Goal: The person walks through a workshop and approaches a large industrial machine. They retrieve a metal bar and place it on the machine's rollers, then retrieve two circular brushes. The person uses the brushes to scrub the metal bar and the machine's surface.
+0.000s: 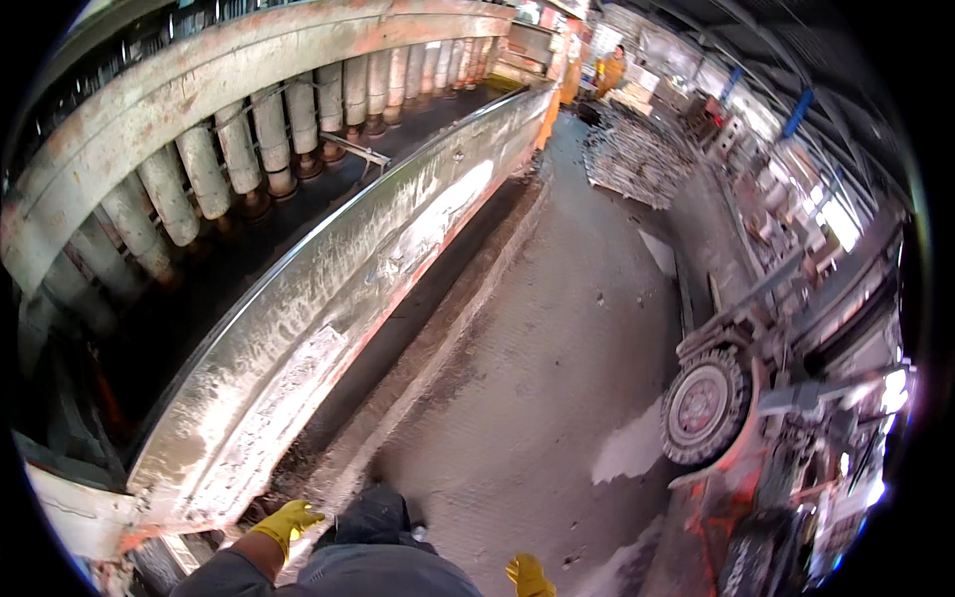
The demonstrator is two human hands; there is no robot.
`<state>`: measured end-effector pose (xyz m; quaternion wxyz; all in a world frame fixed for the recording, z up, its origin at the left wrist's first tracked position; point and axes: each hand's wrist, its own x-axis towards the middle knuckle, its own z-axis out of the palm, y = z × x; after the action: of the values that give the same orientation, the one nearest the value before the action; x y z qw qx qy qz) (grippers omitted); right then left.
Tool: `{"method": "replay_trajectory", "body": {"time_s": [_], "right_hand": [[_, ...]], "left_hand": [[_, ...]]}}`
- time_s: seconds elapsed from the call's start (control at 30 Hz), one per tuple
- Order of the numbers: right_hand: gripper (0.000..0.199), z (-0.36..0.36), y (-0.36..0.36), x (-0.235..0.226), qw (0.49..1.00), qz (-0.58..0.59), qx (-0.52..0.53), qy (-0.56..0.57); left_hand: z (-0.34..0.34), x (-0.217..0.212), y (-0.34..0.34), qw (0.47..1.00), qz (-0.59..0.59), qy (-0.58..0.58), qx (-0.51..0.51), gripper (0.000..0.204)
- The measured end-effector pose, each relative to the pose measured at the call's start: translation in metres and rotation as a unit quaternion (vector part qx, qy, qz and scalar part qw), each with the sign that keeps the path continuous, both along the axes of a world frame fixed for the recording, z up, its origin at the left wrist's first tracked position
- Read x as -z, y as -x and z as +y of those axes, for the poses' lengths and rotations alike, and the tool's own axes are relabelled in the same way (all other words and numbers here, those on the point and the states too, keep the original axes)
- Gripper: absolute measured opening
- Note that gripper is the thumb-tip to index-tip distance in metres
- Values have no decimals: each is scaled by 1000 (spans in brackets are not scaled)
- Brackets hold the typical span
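My left hand (287, 523), in a yellow glove, is at the lower left with its fingers stretched out and nothing visible in them. It is nearest to the lower end of a long, worn metal beam (398, 249) with scuffed grey and reddish paint. My right hand (530, 576), also in a yellow glove, shows at the bottom edge over the floor. The picture's edge cuts it off, and how far its fingers are bent is unclear. I see no object in it. Between the hands are my dark clothing and one dark leg.
Left of the beam, a dark pit holds a row of upright grey cylinders (269, 139). A wet grey floor (537, 328) runs ahead. At right stands an orange vehicle with a large tyre (704, 406). Farther off are a stacked pile (639, 154) and a person in orange (612, 72).
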<state>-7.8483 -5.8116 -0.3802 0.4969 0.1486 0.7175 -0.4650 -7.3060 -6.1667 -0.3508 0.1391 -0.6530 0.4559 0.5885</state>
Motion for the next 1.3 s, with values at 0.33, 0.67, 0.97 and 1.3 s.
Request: {"method": "replay_trajectory", "body": {"time_s": [0.33,0.67,0.97,1.3], "right_hand": [[33,-124,271,34,774,328,-540,-43],[25,-345,331,13,881,245,-396,-83],[27,-507,530,21,860,203,-448,-137],[29,-841,883,35,823,373,-417,-98]], "left_hand": [[-135,49,135,922,-14,100,373,43],[-589,-54,540,913,66,332,229,71],[-720,-56,754,927,106,277,229,68],[-718,45,760,982,-70,42,169,60]]}}
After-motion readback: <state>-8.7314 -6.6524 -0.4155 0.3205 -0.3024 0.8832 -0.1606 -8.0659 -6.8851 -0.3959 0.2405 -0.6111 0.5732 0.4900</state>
